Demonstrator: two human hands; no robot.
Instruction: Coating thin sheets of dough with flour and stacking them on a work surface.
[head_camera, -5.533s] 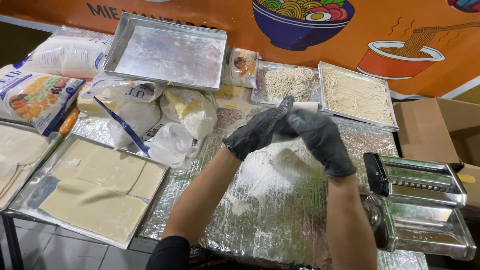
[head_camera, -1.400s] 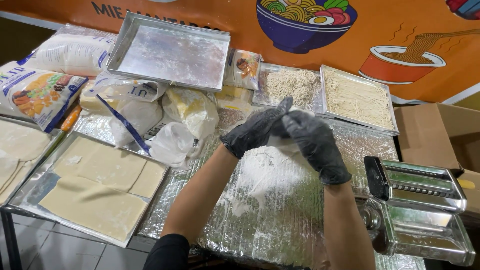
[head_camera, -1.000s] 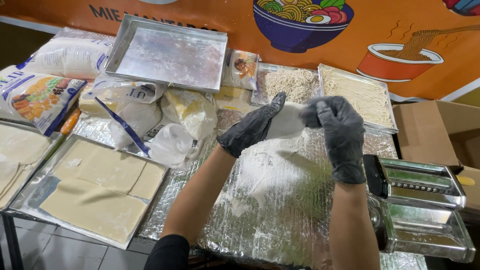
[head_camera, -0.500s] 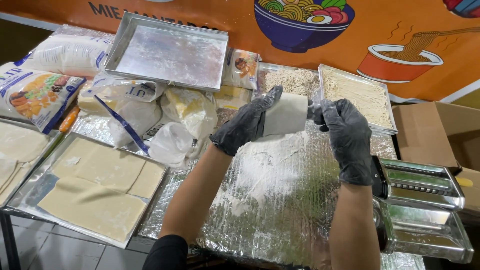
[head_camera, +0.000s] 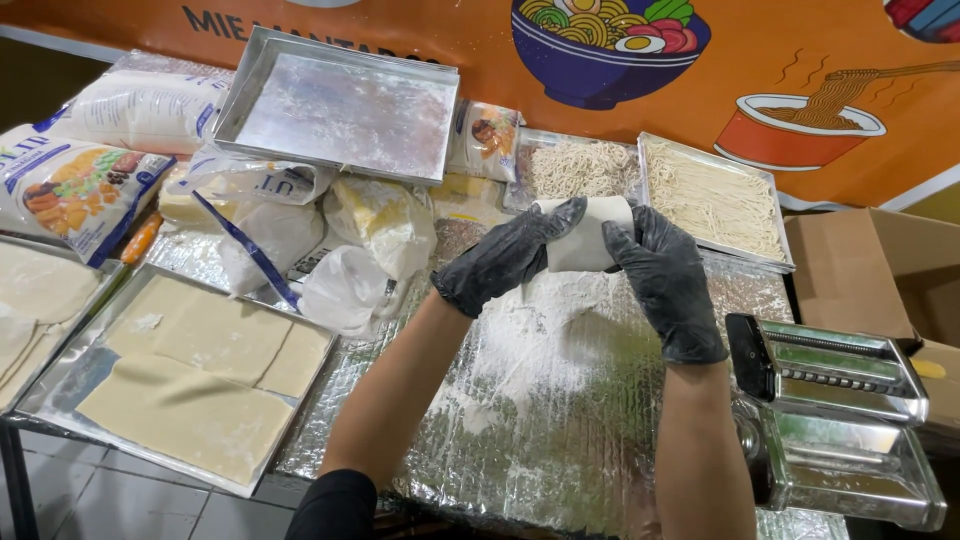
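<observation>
Foil-covered worktop (head_camera: 560, 440) floured; we are holding rolled dough sheet (head_camera: 585, 235) above it, left hand (head_camera: 510, 255) and right hand (head_camera: 665, 280) gripping ends. Flat sheets waiting in tray (head_camera: 180, 380); pasta machine (head_camera: 830, 420) beside us, unused.

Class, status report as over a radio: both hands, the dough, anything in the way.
Left hand and right hand, both gloved, grip a folded dough sheet raised above the floured foil table. Pasta machine at right. Nothing blocking.
</observation>
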